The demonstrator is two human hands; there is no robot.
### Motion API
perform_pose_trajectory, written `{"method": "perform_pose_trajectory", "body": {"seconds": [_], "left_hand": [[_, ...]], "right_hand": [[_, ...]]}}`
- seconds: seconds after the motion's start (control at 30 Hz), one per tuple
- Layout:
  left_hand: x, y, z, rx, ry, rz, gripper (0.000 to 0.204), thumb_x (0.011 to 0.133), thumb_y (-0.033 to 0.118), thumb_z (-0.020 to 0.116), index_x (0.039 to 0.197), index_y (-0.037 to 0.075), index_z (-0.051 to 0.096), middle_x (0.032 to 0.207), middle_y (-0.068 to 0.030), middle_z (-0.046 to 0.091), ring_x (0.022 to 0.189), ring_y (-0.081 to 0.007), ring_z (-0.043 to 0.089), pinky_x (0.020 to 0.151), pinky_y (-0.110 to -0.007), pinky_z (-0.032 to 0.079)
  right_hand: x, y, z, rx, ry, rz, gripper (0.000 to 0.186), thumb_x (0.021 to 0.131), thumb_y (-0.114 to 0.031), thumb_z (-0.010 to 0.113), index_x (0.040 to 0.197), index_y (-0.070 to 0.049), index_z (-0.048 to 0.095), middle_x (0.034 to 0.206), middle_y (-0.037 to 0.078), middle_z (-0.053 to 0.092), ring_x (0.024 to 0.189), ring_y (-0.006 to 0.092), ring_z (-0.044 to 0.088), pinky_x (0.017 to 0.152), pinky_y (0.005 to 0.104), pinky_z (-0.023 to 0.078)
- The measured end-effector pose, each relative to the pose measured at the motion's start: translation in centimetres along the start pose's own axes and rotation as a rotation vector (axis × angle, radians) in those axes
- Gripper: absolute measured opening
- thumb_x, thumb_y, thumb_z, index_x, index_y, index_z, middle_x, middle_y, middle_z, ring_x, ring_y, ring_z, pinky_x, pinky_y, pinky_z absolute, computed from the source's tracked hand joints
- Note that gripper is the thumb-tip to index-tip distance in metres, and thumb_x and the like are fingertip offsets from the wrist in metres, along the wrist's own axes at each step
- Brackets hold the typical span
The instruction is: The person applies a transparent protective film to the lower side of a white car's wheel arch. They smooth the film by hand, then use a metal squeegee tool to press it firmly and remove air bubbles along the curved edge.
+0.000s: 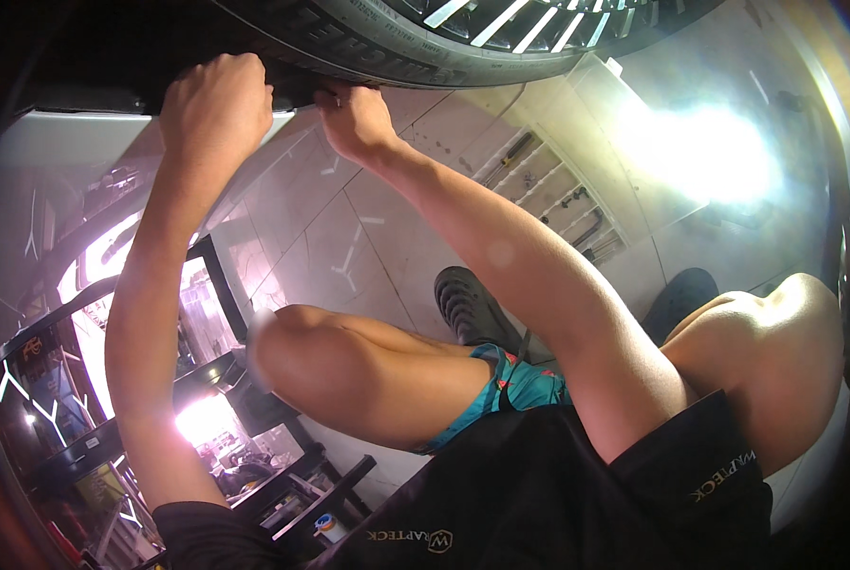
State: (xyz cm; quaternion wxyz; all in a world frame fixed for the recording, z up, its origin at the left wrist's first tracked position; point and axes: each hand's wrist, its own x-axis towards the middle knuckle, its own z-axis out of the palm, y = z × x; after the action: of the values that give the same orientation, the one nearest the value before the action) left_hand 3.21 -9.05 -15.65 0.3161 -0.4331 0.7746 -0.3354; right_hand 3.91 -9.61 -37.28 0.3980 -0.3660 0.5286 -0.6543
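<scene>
My left hand (216, 106) is closed in a fist at the edge of a white car body panel (74, 133), against the dark wheel-arch area (112, 71). Whatever its fingers grip is hidden by the hand itself. Just to the right, my right hand (358, 123) reaches in below the black tyre (377, 47), its fingers curled and partly lost in shadow. I cannot make out what it pinches. Both hands work close together, with a short gap between them. Above the tyre's sidewall shows a wheel rim (529, 24) with bright spokes.
On the tiled floor (349, 228), a pale compartment tray (548, 190) holds several small tools. A glaring work lamp (719, 157) stands beyond it at the right. A black shelf unit (74, 465) with supplies is at the lower left. My bent knees and a dark shoe (472, 304) are below.
</scene>
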Motion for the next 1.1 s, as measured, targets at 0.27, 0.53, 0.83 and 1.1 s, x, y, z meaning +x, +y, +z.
{"method": "perform_pose_trajectory", "body": {"seconds": [0.27,0.53,0.83,1.1], "left_hand": [[0.3,0.0,0.0,-0.003,-0.039,-0.005,0.025,0.101,0.029,0.070,0.108,0.007,0.080,0.104,-0.0152,0.079,0.099,-0.0301,0.078,0.090,-0.045,0.061],[0.4,-0.3,-0.4,-0.046,-0.075,0.006,0.022,0.101,0.025,0.071,0.108,0.006,0.080,0.106,-0.0151,0.079,0.099,-0.0305,0.077,0.092,-0.045,0.061],[0.6,-0.4,-0.8,-0.055,-0.135,0.028,0.017,0.100,0.019,0.070,0.107,0.008,0.082,0.108,-0.0125,0.079,0.101,-0.0288,0.077,0.095,-0.043,0.059],[0.5,-0.8,-0.7,-0.121,-0.060,0.061,0.019,0.100,0.020,0.069,0.106,0.008,0.083,0.106,-0.0141,0.079,0.099,-0.0306,0.076,0.093,-0.045,0.059]], "right_hand": [[0.1,0.3,-0.9,0.119,-0.087,-0.007,0.031,0.097,-0.025,0.059,0.120,-0.010,0.074,0.117,0.019,0.073,0.111,0.0389,0.067,0.098,0.0449,0.052],[-3.0,-2.2,-2.2,0.097,0.070,0.008,0.021,0.095,-0.017,0.061,0.101,0.000,0.071,0.102,0.022,0.072,0.096,0.0380,0.070,0.086,0.0458,0.055],[-8.0,-11.2,-2.5,0.302,-0.024,0.251,0.021,0.092,-0.015,0.066,0.088,0.005,0.070,0.079,0.023,0.072,0.073,0.0336,0.072,0.071,0.0421,0.056],[-6.9,-12.7,-1.8,0.421,-0.048,0.422,0.024,0.088,-0.016,0.070,0.091,0.008,0.072,0.082,0.022,0.074,0.075,0.0287,0.072,0.073,0.0402,0.056]]}}
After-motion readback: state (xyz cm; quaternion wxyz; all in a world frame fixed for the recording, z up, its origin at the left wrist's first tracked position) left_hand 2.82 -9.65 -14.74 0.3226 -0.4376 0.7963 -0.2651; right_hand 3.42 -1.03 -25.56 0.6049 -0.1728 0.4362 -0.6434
